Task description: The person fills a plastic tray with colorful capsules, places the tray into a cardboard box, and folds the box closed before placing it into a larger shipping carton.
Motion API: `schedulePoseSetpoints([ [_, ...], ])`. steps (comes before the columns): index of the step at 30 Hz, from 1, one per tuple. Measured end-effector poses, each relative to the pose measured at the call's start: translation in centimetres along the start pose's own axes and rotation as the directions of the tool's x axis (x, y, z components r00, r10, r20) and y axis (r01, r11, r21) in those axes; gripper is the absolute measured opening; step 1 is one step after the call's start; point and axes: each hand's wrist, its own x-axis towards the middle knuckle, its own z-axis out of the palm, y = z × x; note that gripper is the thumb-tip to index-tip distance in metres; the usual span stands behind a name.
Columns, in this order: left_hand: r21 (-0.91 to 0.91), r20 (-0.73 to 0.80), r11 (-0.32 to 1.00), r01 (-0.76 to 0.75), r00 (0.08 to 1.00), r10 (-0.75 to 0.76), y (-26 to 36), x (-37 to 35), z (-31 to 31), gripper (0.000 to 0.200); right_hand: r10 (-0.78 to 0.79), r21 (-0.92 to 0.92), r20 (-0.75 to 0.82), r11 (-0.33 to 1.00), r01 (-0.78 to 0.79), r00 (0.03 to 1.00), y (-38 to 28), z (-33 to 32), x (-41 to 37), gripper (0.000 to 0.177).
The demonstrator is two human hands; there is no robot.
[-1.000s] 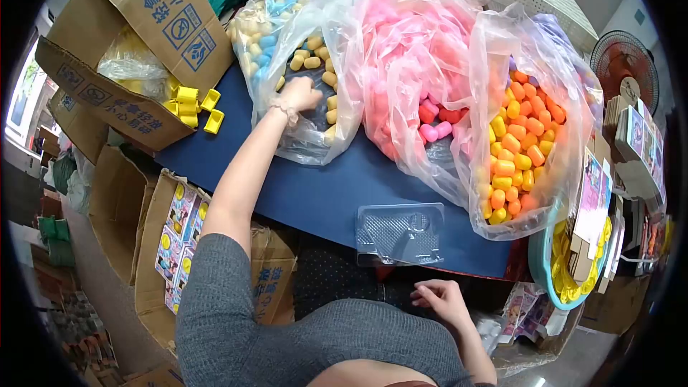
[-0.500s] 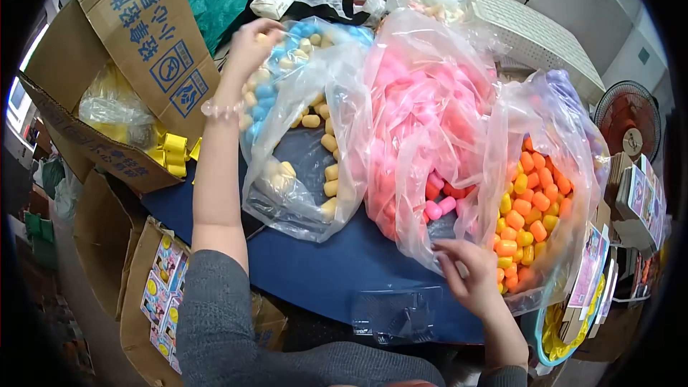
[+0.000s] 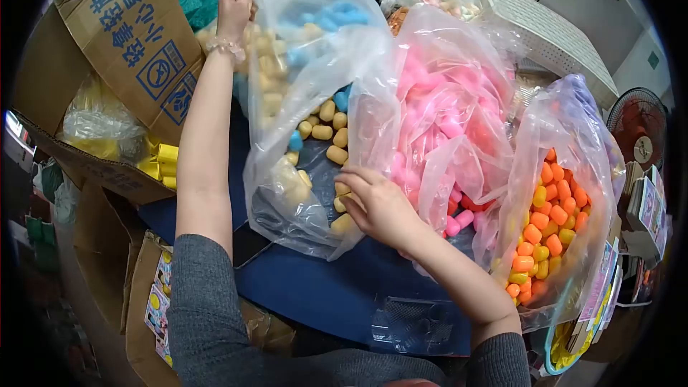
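My left hand (image 3: 236, 11) is closed on the far upper corner of a clear plastic bag (image 3: 322, 3), holding it raised. Cream capsules (image 3: 334, 155) and light-blue capsules (image 3: 340, 100) lie inside, some seen through the film and some at the bag's mouth. At that mouth, my right hand (image 3: 380, 208) has its thumb and fingers apart, fingertips right by a few cream capsules near the front rim. A bag of pink capsules (image 3: 448, 115) stands just beyond my right wrist.
To the right is a bag of orange and yellow capsules (image 3: 548, 236). A clear plastic tray (image 3: 412, 324) lies on the blue tabletop (image 3: 308, 287). An open cardboard box (image 3: 79, 150) with yellow pieces stands at left. A fan (image 3: 638, 125) and stacked cards (image 3: 645, 204) are far right.
My left hand has lifted the far side of the bag, and capsules have shifted toward its mouth. My right hand has moved left from the pink bag's rim to the cream capsules.
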Motion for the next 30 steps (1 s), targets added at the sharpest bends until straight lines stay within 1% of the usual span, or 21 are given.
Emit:
schedulePoseSetpoints([
  [2,-0.396,0.036,0.912,-0.107,0.991,0.132,3.2,-0.3,1.3,0.022,0.027,-0.046,-0.038,0.999,-0.029,0.999,1.7,1.4,1.0,0.044],
  [4,-0.395,0.059,0.911,-0.116,0.987,0.152,2.7,1.7,1.1,0.021,0.101,-0.033,-0.073,0.994,-0.104,0.992,2.0,1.5,1.9,0.051],
  [7,0.028,0.123,0.999,-0.021,0.992,0.018,-2.3,5.6,-1.6,0.019,0.131,-0.051,-0.027,0.99,-0.132,0.991,3.0,1.7,3.2,0.056],
  [8,0.033,0.126,0.999,-0.023,0.992,0.019,-2.5,5.4,-2.6,0.019,0.105,-0.081,-0.058,0.991,-0.109,0.993,3.3,2.0,3.4,0.056],
  [9,0.492,0.055,0.862,-0.121,0.993,0.108,-2.3,5.0,-3.5,0.019,0.064,-0.095,-0.139,0.992,-0.078,0.988,3.6,2.4,3.7,0.049],
  [10,0.841,0.03,0.521,-0.143,0.975,0.22,-1.8,4.3,-4.1,0.02,0.061,-0.092,-0.141,0.993,-0.075,0.988,4.0,2.3,4.2,0.049],
  [11,0.715,-0.065,0.693,-0.091,0.978,0.196,4.8,-0.8,-2.4,0.022,0.138,-0.163,-0.039,0.976,-0.142,0.99,4.5,2.1,4.8,0.041],
  [12,0.662,0.018,0.636,-0.397,0.857,0.515,8.4,-4.0,-1.6,0.016,0.222,-0.238,0.057,0.95,-0.203,0.973,5.3,2.0,5.3,0.033],
  [13,0.581,0.071,0.477,-0.659,0.625,0.777,11.4,-7.1,-0.9,0.014,0.209,-0.213,0.029,0.957,-0.198,0.977,7.4,2.6,5.7,0.03],
  [14,0.404,0.172,0.592,-0.697,0.694,0.699,15.5,-12.3,0.1,0.01,0.209,-0.209,0.024,0.957,-0.199,0.978,7.7,2.4,6.1,0.03],
  [15,0.193,0.407,0.641,-0.742,0.656,0.636,17.9,-17.7,0.8,0.012,0.178,-0.209,-0.029,0.961,-0.18,0.984,7.8,2.2,6.5,0.031],
  [16,0.162,0.705,0.531,-0.832,0.473,0.528,19.4,-22.3,1.4,0.008,0.147,-0.209,-0.076,0.965,-0.16,0.986,8.0,2.2,6.7,0.033],
  [17,0.157,0.849,0.518,-0.841,0.383,0.364,19.8,-26.1,2.1,0.009,0.084,-0.208,-0.091,0.973,-0.101,0.992,8.7,2.5,7.1,0.036],
  [18,0.206,0.898,0.537,-0.818,0.376,0.229,18.0,-28.6,2.3,0.013,0.087,-0.205,-0.091,0.973,-0.105,0.992,8.3,2.5,7.4,0.036],
  [19,0.302,0.911,0.53,-0.793,0.404,0.085,14.7,-29.7,1.9,0.008,0.089,-0.297,-0.036,0.95,-0.096,0.995,7.5,2.6,7.8,0.037],
  [21,0.613,0.747,0.409,-0.676,0.664,-0.022,8.9,-29.7,1.0,0.013,0.075,-0.52,0.096,0.854,-0.015,0.993,6.8,3.4,8.6,0.037],
  [24,0.839,0.449,0.406,-0.362,0.883,-0.14,2.3,-26.3,-2.6,0.021,0.044,-0.599,0.103,0.8,0.027,0.994,7.4,5.4,9.2,0.027],
  [26,0.765,0.417,0.571,-0.299,0.905,-0.085,-1.9,-25.2,-5.9,0.024,0.159,-0.474,0.044,0.872,-0.119,0.986,4.3,3.9,8.3,0.024],
  [28,0.518,0.367,0.842,-0.154,0.928,-0.056,4.3,-27.1,-3.7,0.024,-0.054,-0.329,-0.151,0.944,0.002,0.987,0.9,1.3,4.7,0.025],
  [29,0.439,0.383,0.891,-0.118,0.921,-0.067,8.1,-28.7,-1.6,0.025,-0.114,-0.265,-0.247,0.963,0.046,0.962,-1.5,-0.5,2.1,0.023],
  [30,0.33,0.429,0.938,-0.101,0.902,-0.055,11.6,-30.8,0.5,0.027,-0.045,-0.192,-0.247,0.981,-0.003,0.968,-3.6,-2.3,-0.8,0.025],
])
